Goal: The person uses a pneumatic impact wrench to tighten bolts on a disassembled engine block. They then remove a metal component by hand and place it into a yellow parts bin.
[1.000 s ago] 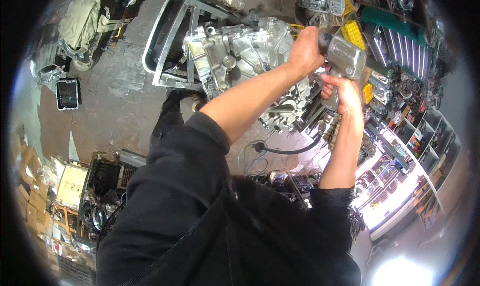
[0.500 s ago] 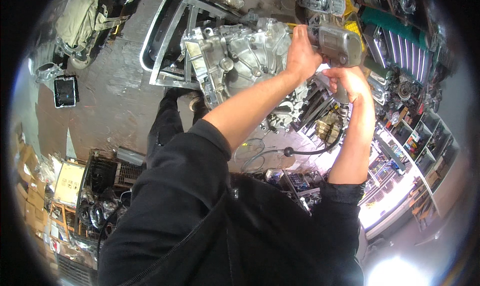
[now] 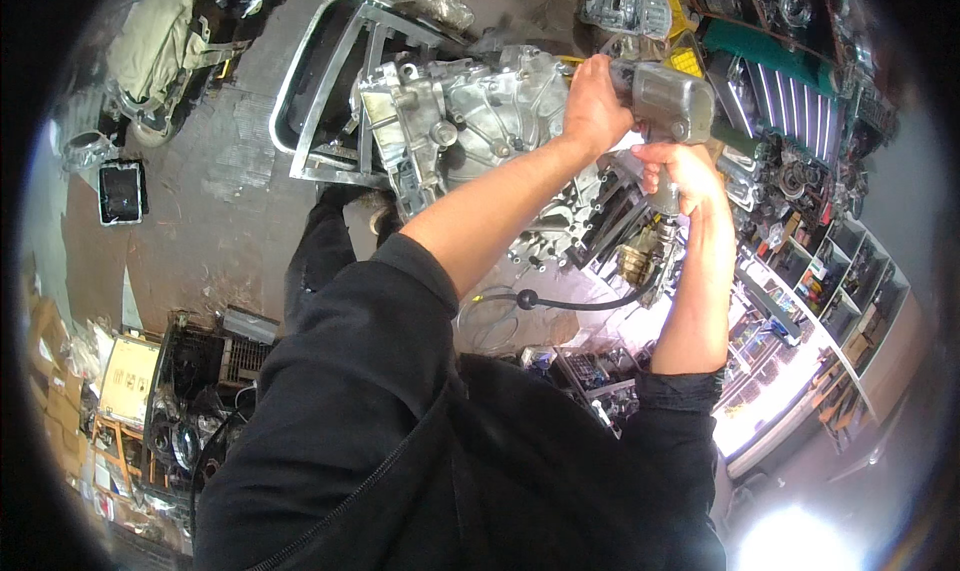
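Note:
A grey air impact wrench (image 3: 678, 103) is held level at the right end of a metal gearbox housing (image 3: 470, 121). My right hand (image 3: 692, 176) is wrapped round its handle from below. My left hand (image 3: 597, 109) closes over the front of the tool, beside the housing; its fingertips and the tool's nose are mostly hidden. From the handle's base a black air hose (image 3: 600, 305) curves down and left. The housing, ribbed and studded with bolt bosses, lies on a metal frame stand (image 3: 340, 166); my left forearm covers part of it.
Shelves of parts (image 3: 850, 291) run along the right side. A green cloth (image 3: 770, 51) and a yellow crate (image 3: 686, 56) are at the upper right. A small black tray (image 3: 122, 193) sits on the floor at left. Parts and a yellow box (image 3: 130, 373) crowd the lower left.
The whole view has shifted slightly, with the housing, tool and hands a little farther left. The hose's dark knob has swung left. Both hands keep their hold on the impact wrench.

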Demonstrator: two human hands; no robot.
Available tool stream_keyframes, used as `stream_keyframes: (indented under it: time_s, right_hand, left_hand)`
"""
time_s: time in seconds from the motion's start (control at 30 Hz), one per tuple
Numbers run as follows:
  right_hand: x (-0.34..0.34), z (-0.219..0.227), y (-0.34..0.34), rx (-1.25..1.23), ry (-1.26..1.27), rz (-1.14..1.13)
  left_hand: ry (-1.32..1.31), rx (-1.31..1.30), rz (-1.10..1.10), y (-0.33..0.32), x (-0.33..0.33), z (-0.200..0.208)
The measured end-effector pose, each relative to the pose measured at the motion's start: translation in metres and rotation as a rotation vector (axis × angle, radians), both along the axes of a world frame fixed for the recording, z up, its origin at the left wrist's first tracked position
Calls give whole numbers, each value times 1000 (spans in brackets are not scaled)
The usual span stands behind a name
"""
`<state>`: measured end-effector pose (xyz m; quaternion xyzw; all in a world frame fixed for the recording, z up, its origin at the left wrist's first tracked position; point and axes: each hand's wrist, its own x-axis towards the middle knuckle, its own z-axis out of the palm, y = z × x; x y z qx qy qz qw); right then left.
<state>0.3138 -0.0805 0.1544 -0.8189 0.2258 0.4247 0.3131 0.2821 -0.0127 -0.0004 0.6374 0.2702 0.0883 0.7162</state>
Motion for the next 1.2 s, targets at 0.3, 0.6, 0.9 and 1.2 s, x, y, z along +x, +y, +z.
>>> stream_keyframes:
  time_s: [0.3, 0.6, 0.9, 1.2]
  right_hand:
    - [-7, -7, -27, 171, -100, 32]
    - [-30, 12, -71, 303, -208, 76]
    - [-40, -21, -108, 255, -77, -222]
    - [-28, -26, -106, 254, -26, -84]
  left_hand:
    - [-36, 170, 37, -3, 0, -2]
    - [-68, 111, 20, -31, -23, 38]
    - [-69, 156, 54, -79, -30, 8]
    - [-15, 107, 63, -79, -28, 1]
